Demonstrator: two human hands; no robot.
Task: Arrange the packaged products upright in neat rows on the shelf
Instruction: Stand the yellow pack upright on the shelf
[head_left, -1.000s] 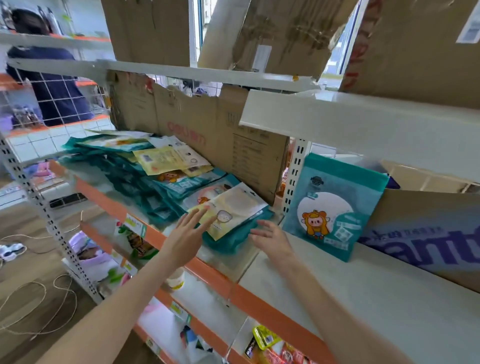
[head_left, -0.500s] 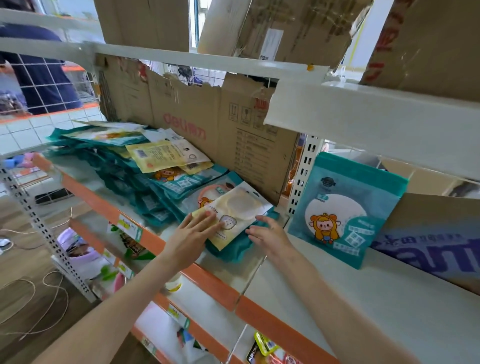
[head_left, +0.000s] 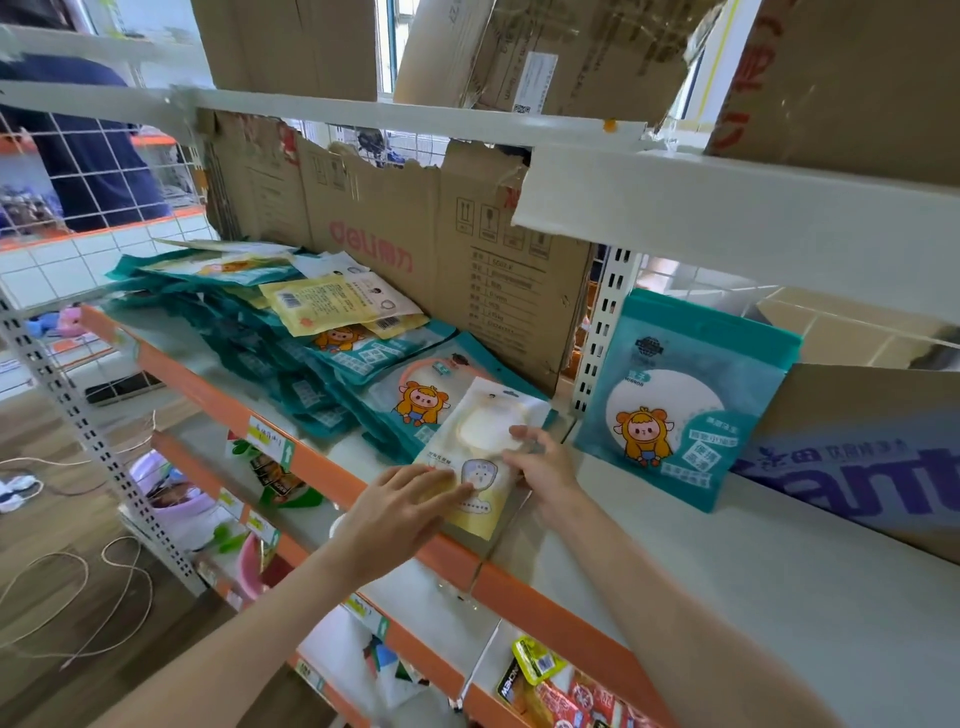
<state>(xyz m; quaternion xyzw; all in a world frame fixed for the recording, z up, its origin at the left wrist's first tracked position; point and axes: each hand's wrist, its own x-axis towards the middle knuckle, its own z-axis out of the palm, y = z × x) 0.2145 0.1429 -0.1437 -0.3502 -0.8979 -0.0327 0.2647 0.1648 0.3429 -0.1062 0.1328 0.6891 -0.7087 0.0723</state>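
Risk: left hand (head_left: 400, 512) flat and right hand (head_left: 540, 462) pinching the pale packet (head_left: 485, 452), overhanging the shelf (head_left: 524, 587) edge, may tip it off.

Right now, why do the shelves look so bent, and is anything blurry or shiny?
Head view: the wide-angle lens bows the upper shelf and upright; daylight from behind leaves soft shadows; the yellow packet under both hands shows mild glare; the far-left edge looks smeared.

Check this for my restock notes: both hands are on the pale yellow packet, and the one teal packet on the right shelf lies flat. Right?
Not quite. In the head view the teal packet stands upright, leaning against the cardboard box. Both the left hand and right hand are on the pale yellow packet.
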